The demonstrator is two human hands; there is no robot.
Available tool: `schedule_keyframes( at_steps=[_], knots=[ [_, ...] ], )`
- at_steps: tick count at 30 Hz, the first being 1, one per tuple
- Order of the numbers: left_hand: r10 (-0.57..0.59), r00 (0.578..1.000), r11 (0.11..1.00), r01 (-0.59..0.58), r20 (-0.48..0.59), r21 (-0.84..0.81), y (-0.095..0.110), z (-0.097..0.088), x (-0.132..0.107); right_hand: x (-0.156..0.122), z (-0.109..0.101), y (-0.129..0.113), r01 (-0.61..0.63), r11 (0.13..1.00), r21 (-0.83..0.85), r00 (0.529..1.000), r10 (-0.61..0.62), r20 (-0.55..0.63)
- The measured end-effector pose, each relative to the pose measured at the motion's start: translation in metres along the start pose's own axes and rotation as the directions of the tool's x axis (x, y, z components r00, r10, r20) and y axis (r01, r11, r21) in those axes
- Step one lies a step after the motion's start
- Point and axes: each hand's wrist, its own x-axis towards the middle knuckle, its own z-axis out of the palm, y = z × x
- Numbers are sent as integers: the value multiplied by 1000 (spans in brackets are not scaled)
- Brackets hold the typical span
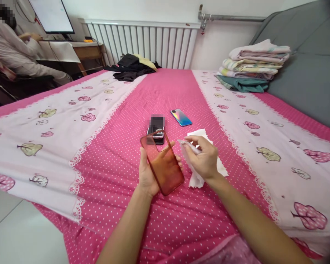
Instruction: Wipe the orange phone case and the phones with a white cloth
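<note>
A translucent red-orange phone case (166,170) rests in my left hand (147,176), whose fingers wrap behind it and show through the plastic. Its camera cutout is at the upper end. My right hand (205,156) is closed on a folded white tissue (191,146), just right of the case and apart from it. Under my right hand another white tissue (196,181) lies spread on the bed. Beyond the case lies a dark phone (156,128), partly covered by the case's top edge. A blue, shiny-backed phone (180,117) lies farther off to the right.
The bed (170,88) has a pink dotted sheet with printed white side bands. Dark clothes (130,66) lie at its far edge near a radiator (145,40). Folded bedding (253,66) is stacked by the grey headboard (313,69). A person (19,47) sits at a desk, far left.
</note>
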Motion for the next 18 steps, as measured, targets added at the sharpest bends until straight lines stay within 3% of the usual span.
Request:
schedule_keyframes(
  at_steps=[4,11,18],
  knots=[
    [-30,1000,1000,30,3,-7,-2,-1,2,-12,6,-18,-94,995,13,995,95,-32],
    [39,993,999,-42,-108,-28,-10,-1,7,-25,19,-35,52,992,118,978,-74,197],
    [19,992,995,-32,-127,-96,-4,-3,2,-34,25,-36,-25,969,247,940,-61,335]
  ],
)
